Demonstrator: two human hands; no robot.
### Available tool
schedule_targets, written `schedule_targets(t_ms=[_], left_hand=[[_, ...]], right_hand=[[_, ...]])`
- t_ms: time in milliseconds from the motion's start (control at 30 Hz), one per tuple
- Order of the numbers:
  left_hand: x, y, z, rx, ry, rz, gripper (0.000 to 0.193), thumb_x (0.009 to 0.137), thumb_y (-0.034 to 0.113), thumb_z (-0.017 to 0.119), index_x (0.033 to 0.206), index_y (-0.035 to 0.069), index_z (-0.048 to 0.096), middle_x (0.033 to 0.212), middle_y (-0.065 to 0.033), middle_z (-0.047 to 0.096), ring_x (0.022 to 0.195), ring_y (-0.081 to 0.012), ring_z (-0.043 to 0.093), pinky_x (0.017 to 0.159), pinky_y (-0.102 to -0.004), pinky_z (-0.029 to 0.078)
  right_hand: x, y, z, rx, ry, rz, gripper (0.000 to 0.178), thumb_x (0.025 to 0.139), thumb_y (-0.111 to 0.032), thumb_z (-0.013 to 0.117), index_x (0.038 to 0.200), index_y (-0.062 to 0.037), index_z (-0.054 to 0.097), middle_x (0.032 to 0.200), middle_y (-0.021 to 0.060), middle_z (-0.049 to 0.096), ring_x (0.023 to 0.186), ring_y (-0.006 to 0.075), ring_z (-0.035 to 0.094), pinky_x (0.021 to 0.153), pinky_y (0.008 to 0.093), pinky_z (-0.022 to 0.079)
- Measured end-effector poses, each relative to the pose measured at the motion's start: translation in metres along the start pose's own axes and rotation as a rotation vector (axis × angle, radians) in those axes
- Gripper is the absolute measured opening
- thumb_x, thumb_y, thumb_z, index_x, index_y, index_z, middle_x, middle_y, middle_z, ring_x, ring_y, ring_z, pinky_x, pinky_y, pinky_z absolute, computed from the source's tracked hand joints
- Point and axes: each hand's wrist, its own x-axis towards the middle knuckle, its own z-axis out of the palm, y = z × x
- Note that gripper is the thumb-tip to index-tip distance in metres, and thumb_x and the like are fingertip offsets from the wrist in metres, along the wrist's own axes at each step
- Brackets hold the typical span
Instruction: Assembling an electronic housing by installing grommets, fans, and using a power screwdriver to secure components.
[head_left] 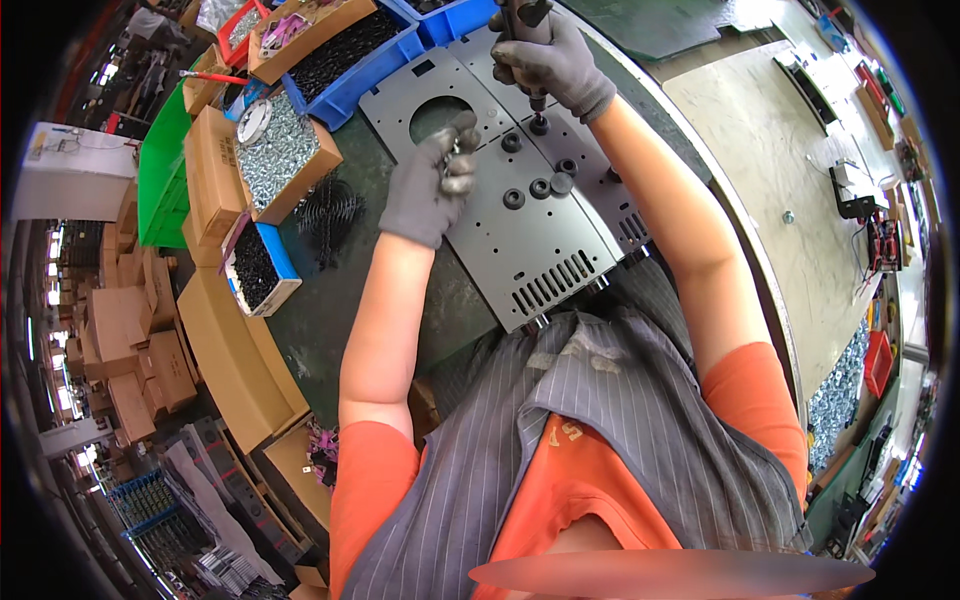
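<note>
Two flat grey metal panels [530, 235], with slots along the near edge, lie side by side on the dark table. My right hand [550, 70], in a grey glove, is wrapped round a dark power screwdriver [527, 22]. Its bit points down onto a round black rubber foot [539, 126] on the right panel. Several more black feet [513, 199] stand around the seam, and a dark disc [561, 183] lies beside one. My gloved left hand [425, 190] hovers over the left panel by its large round hole, fingers curled round small shiny bits that look like screws [455, 152].
To the left stand a cardboard box of silver screws [275, 165], a small box of black parts [262, 270] and a green bin [165, 170]. Blue crates [345, 85] of black parts sit at the far side. Across a curved table edge [745, 215] is a pale worktop [780, 160].
</note>
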Motion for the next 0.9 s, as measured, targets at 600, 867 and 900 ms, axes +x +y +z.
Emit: schedule_targets(t_ms=[600, 867, 900], left_hand=[[-0.065, -0.065, 0.015, 0.045, -0.149, 0.006, 0.031, 0.097, 0.023, 0.049, 0.115, -0.002, 0.050, 0.074, 0.0004, 0.047, 0.058, -0.0042, 0.038, 0.041, -0.0139, 0.031], [-0.070, -0.076, 0.029, -0.166, -0.339, -0.124, 0.029, 0.097, 0.020, 0.048, 0.118, 0.000, 0.048, 0.083, -0.0035, 0.052, 0.059, -0.0055, 0.041, 0.041, -0.0133, 0.035], [-0.069, -0.077, 0.031, -0.161, -0.337, -0.129, 0.029, 0.097, 0.020, 0.048, 0.118, 0.000, 0.048, 0.083, -0.0035, 0.052, 0.059, -0.0055, 0.041, 0.041, -0.0133, 0.035]], right_hand=[[-0.123, -0.045, 0.035, 0.458, -0.075, -0.447, 0.047, 0.074, -0.024, 0.058, 0.117, -0.0118, 0.042, 0.087, 0.0074, 0.052, 0.074, 0.0226, 0.052, 0.071, 0.0377, 0.043], [-0.139, -0.056, 0.031, 0.449, -0.029, -0.515, 0.045, 0.075, -0.024, 0.059, 0.114, -0.0106, 0.042, 0.083, 0.0068, 0.050, 0.067, 0.0207, 0.050, 0.065, 0.0364, 0.043], [-0.140, -0.058, 0.031, 0.469, -0.044, -0.525, 0.044, 0.075, -0.024, 0.059, 0.114, -0.0105, 0.042, 0.083, 0.0069, 0.050, 0.065, 0.0202, 0.050, 0.063, 0.0355, 0.043]])
